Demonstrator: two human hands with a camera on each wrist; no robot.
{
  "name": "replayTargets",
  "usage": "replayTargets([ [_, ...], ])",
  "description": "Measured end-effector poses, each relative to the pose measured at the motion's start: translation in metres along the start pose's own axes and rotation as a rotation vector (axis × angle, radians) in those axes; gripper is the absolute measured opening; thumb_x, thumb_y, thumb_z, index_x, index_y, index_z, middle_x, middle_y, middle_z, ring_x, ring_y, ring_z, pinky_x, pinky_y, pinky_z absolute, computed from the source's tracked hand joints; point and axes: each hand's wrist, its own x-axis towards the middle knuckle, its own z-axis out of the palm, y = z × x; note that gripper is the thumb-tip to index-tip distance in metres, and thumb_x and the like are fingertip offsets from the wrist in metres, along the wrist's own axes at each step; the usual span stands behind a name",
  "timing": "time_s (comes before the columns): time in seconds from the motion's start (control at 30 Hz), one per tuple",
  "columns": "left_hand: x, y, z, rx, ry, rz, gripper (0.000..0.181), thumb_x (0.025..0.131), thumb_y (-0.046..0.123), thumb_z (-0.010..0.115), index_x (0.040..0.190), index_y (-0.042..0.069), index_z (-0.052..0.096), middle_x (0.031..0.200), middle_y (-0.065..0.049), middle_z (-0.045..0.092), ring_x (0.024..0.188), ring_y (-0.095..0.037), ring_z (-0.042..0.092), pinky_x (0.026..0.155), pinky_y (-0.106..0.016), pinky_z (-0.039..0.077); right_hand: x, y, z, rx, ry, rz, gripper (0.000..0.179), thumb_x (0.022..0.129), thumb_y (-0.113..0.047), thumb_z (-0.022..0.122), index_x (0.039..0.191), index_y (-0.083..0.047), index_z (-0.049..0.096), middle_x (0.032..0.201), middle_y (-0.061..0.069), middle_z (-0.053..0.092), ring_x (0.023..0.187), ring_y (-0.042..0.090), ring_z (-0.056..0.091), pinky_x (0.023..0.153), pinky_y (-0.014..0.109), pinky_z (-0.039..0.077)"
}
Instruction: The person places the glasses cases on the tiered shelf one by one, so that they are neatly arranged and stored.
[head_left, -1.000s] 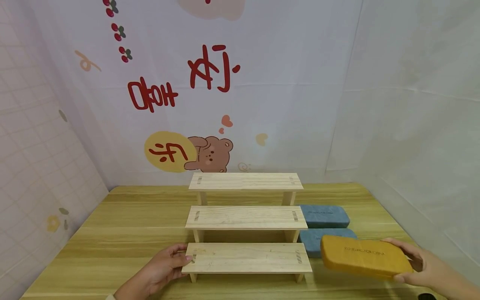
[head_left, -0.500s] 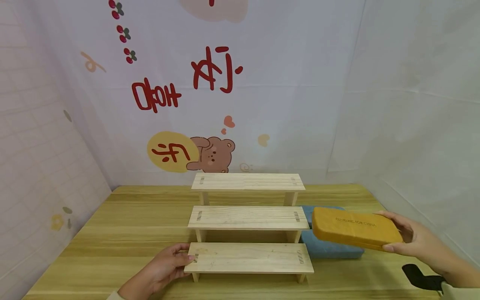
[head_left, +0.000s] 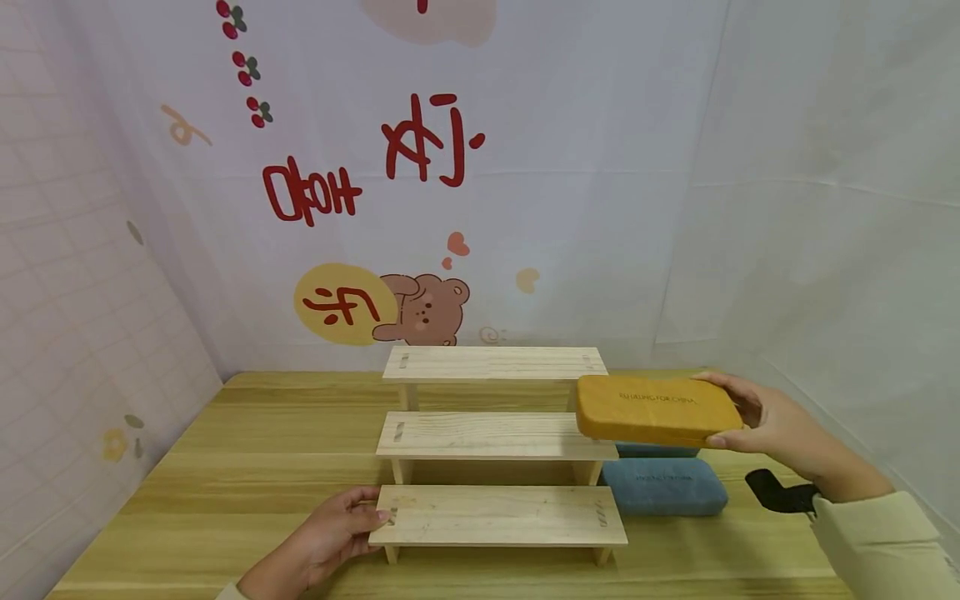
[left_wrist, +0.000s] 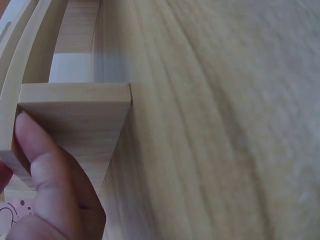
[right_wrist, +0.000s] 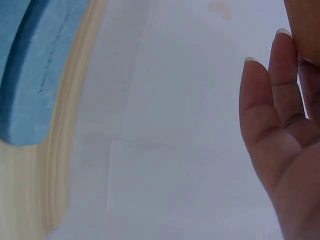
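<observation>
A three-tier wooden display stand is in the middle of the table. My left hand pinches the left end of its lowest board; the left wrist view shows fingers against the board's underside. At the right, my right hand grips the right end of a yellow glasses case. This case is held in the air, covering the right end of the middle tier. Two blue glasses cases lie right of the stand: the front one shows fully, the rear one is mostly hidden.
The wood-grain table extends on both sides of the stand. A white printed cloth hangs behind it and along both sides. A black strap-like piece sticks out by the right wrist.
My right hand has lifted the yellow glasses case and carried it left and away from me, from over the blue cases toward the middle tier. My left hand stays on the stand.
</observation>
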Motion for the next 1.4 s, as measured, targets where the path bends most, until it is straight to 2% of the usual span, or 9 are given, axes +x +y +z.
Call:
replayTargets([
  [0.07,0.000,0.000,0.000,0.000,-0.002,0.001,0.061,0.094,0.007,0.060,0.135,-0.021,0.026,0.109,-0.012,0.061,0.092,-0.019,0.064,0.079,-0.035,0.052,0.009,-0.007,0.003,0.013,-0.007,0.005,0.067,0.086,0.002,0.068,0.145,-0.005,0.036,0.129,-0.014,0.050,0.109,-0.001,0.054,0.079,0.020,0.049],
  [0.17,0.000,0.000,0.000,0.000,-0.001,0.000,0.059,0.094,0.007,0.060,0.135,-0.021,0.027,0.108,-0.011,0.062,0.092,-0.019,0.064,0.080,-0.036,0.052,0.021,-0.014,0.008,0.028,-0.023,0.006,0.065,0.087,0.000,0.068,0.144,-0.004,0.037,0.120,-0.007,0.057,0.096,0.010,0.060,0.072,0.029,0.053],
  [0.3,0.000,0.001,0.000,-0.006,0.004,-0.005,0.058,0.094,0.007,0.060,0.134,-0.020,0.028,0.106,-0.011,0.062,0.092,-0.019,0.065,0.079,-0.036,0.053,0.033,-0.019,0.013,0.026,-0.026,0.019,0.066,0.086,-0.003,0.070,0.143,-0.003,0.038,0.119,-0.001,0.058,0.094,0.013,0.061,0.072,0.029,0.053],
  [0.43,0.000,0.001,0.001,-0.006,0.007,-0.007,0.058,0.094,0.006,0.061,0.134,-0.021,0.028,0.106,-0.011,0.062,0.091,-0.019,0.065,0.079,-0.035,0.053,0.045,-0.022,0.017,0.033,-0.026,0.036,0.068,0.085,-0.006,0.072,0.143,-0.002,0.038,0.121,0.010,0.055,0.094,0.015,0.061,0.071,0.031,0.052],
  [0.57,0.001,0.001,0.001,0.000,0.015,-0.007,0.060,0.093,0.007,0.061,0.134,-0.021,0.027,0.106,-0.011,0.062,0.089,-0.018,0.064,0.076,-0.034,0.052,0.056,-0.024,0.021,0.000,-0.020,0.051,0.069,0.083,-0.010,0.075,0.143,-0.003,0.040,0.124,0.017,0.053,0.094,0.015,0.060,0.070,0.032,0.052],
  [0.7,0.002,0.000,0.001,0.003,0.023,-0.010,0.060,0.093,0.007,0.061,0.134,-0.021,0.027,0.105,-0.011,0.061,0.088,-0.017,0.064,0.075,-0.033,0.051,0.068,-0.028,0.028,-0.018,-0.035,0.047,0.071,0.082,-0.014,0.077,0.143,-0.004,0.042,0.125,0.019,0.053,0.095,0.017,0.061,0.071,0.032,0.053],
  [0.97,0.001,0.001,0.001,0.004,0.024,-0.017,0.061,0.093,0.007,0.061,0.135,-0.021,0.027,0.106,-0.011,0.061,0.088,-0.018,0.064,0.076,-0.033,0.052,0.094,-0.031,0.046,0.027,-0.065,0.010,0.072,0.080,-0.014,0.078,0.142,-0.003,0.044,0.126,0.020,0.055,0.100,0.027,0.061,0.075,0.032,0.054],
  [1.2,0.000,0.002,0.001,0.008,0.032,-0.020,0.061,0.093,0.007,0.061,0.135,-0.020,0.027,0.104,-0.010,0.062,0.087,-0.017,0.064,0.075,-0.033,0.051,0.109,-0.035,0.053,0.036,-0.077,0.054,0.075,0.079,-0.019,0.079,0.144,-0.007,0.043,0.129,0.018,0.055,0.102,0.027,0.061,0.078,0.033,0.053],
  [1.4,0.000,0.002,0.001,0.006,0.032,-0.019,0.061,0.093,0.007,0.061,0.135,-0.020,0.027,0.104,-0.011,0.061,0.086,-0.017,0.064,0.074,-0.032,0.051,0.120,-0.039,0.059,0.021,-0.089,0.055,0.077,0.080,-0.022,0.079,0.146,-0.011,0.041,0.131,0.016,0.054,0.107,0.030,0.061,0.083,0.038,0.051],
])
